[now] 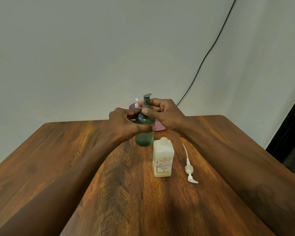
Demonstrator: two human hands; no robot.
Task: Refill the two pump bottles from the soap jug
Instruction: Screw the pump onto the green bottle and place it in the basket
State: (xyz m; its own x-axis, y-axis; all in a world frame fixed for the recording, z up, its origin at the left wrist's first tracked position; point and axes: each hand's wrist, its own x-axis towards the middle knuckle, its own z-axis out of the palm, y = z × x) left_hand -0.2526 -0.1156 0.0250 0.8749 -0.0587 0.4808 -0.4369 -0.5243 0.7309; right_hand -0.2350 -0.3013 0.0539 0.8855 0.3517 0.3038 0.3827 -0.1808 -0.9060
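A dark green pump bottle (144,135) stands upright at the middle of the wooden table (58,159). My left hand (124,123) wraps its body. My right hand (162,111) pinches the collar of its green pump head (146,99). In front of it stands a white square bottle (163,159) with an open neck and a printed label. Its white pump with a long dip tube (189,167) lies flat on the table to the right. Behind my hands, a purple container (158,126) with a white cap (136,103) is mostly hidden.
A black cable (211,46) runs down the pale wall to the table's far edge. The table's right edge lies near a dark opening (289,133) at the far right.
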